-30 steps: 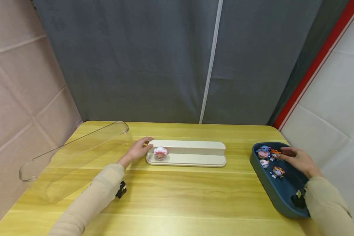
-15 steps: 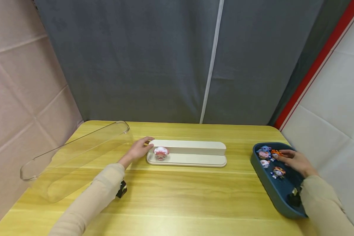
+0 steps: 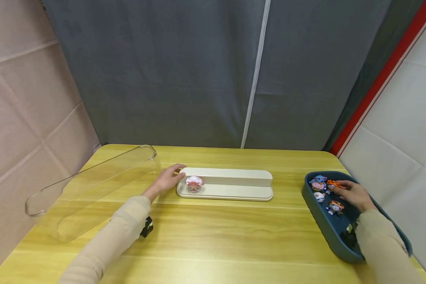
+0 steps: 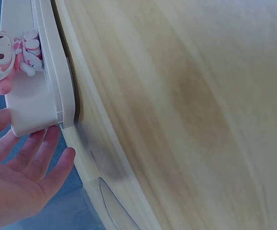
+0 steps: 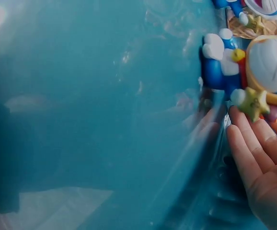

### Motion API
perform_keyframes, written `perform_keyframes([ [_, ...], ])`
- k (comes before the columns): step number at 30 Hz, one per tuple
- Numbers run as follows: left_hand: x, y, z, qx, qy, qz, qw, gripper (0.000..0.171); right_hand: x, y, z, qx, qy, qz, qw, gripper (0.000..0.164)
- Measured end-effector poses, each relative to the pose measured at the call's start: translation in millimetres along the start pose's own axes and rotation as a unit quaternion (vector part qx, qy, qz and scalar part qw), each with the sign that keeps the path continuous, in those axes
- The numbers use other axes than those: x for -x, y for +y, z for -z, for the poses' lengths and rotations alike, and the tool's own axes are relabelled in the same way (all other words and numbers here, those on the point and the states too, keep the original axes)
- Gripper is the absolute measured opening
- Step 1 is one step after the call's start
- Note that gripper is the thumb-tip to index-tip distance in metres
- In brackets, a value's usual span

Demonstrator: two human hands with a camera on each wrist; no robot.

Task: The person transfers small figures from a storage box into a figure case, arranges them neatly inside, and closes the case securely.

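My left hand [image 3: 167, 178] touches the left end of a long white stepped display base [image 3: 234, 192]. In the left wrist view its fingers [image 4: 33, 155] lie fairly straight against that end. A small pink-and-white figurine [image 3: 194, 184] stands on the base's lower step, close to this hand. Inside a dark blue tray [image 3: 326, 232], my right hand [image 3: 353, 194] pinches a small orange figurine [image 3: 331, 184] between thumb and fingers. Its grip is mostly hidden in the right wrist view. Beside it lie a blue-and-pink figurine [image 3: 318, 183], a white-headed figurine [image 3: 319, 197] and a blue figurine with a yellow star [image 5: 222, 67].
A clear plastic cover [image 3: 92, 185] lies at the left of the wooden table [image 3: 216, 240], beside the left forearm. A grey curtain [image 3: 163, 79] hangs behind the table. A white wall panel [image 3: 404, 118] stands close to the tray on the right.
My right hand has moved slightly left and in onto the orange figurine, its forearm swinging left over the tray. The left hand and the white base stay in place.
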State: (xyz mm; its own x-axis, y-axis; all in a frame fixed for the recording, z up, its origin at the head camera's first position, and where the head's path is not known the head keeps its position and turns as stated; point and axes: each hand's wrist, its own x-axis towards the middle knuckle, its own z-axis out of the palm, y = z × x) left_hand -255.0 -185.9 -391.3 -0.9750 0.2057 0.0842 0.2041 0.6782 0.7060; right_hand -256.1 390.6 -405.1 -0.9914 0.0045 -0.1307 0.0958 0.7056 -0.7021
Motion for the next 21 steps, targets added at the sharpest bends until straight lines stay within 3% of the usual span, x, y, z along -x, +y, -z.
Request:
perform_keyframes([
  [12, -0.8, 1.5, -2.5, 0.001, -0.006, 0.007, 1.0, 0.033, 3, 0, 2, 0.017, 0.007, -0.002, 1.0, 0.07],
  [21, -1.4, 0.8, -2.1, 0.002, -0.004, 0.009, 0.9999, 0.033, 9, -9, 10, 0.063, 0.033, 0.032, 0.997, 0.064],
])
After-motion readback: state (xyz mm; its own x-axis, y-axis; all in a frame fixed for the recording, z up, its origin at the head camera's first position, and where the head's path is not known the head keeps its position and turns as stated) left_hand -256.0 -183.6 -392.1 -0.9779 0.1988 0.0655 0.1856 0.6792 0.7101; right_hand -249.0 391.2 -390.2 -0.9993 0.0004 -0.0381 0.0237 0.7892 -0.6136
